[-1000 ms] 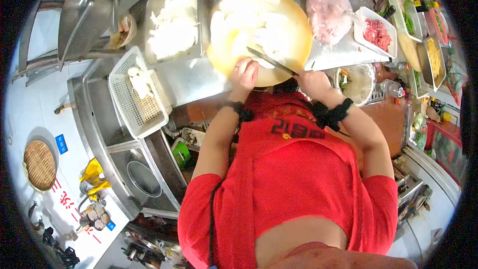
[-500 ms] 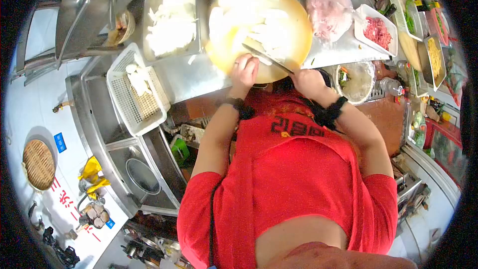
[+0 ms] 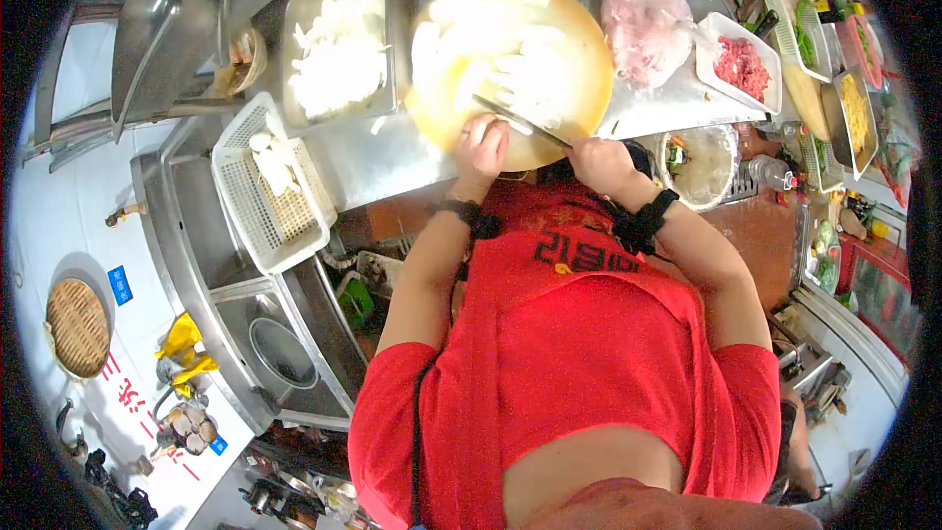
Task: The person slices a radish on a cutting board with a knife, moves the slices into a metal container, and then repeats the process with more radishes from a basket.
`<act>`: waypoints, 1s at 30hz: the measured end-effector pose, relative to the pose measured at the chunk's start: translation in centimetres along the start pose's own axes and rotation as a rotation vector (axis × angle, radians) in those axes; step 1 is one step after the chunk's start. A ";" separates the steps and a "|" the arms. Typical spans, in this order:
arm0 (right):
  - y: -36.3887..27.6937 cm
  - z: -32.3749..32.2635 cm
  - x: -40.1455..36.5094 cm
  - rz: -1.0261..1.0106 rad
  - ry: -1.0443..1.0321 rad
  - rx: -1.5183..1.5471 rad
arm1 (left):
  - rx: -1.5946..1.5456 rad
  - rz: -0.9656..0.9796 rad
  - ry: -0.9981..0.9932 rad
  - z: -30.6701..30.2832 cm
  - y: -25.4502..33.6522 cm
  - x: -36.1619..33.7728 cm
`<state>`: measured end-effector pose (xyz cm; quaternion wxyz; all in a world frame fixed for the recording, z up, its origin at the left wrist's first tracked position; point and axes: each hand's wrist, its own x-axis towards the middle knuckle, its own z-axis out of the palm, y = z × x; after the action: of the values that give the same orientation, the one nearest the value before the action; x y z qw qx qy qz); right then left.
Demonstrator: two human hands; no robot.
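A round yellow cutting board (image 3: 432,128) lies on the steel counter, brightly lit, with many white vegetable pieces (image 3: 530,59) spread over it. Near the board's front edge, my right hand (image 3: 601,165) is wrapped around the handle of a kitchen knife (image 3: 525,122). Its blade points left and away from me across the board. Beside the blade tip, my left hand (image 3: 481,149) has curled fingers pressed on a white vegetable piece (image 3: 512,124) lying along the knife. Glare washes out most detail on the pieces.
Left of the board is a steel tray (image 3: 291,88) of cut white pieces; a white basket (image 3: 240,191) sits over the sink. To the right are bagged pink meat (image 3: 646,29) and a tray of minced meat (image 3: 743,67). Another person's arm (image 3: 800,447) shows low right.
The knife and my right hand have shifted slightly left, with the blade still beside my left fingers. Another person's arm has come into view at the lower right.
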<state>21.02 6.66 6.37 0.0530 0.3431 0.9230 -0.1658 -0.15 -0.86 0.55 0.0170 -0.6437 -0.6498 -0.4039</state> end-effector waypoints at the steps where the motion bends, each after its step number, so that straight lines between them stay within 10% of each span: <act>1: -0.2 -0.7 0.0 0.009 -0.001 -0.016 | 0.000 0.004 -0.002 -0.1 0.0 -0.1; 30: -1.0 0.5 0.8 0.028 -0.009 -0.032 | -0.008 0.012 0.058 0.3 0.1 -0.1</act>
<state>19.79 6.24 5.99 0.0650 0.3544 0.9204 -0.1520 0.08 -0.77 0.30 0.0355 -0.6358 -0.6436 -0.4246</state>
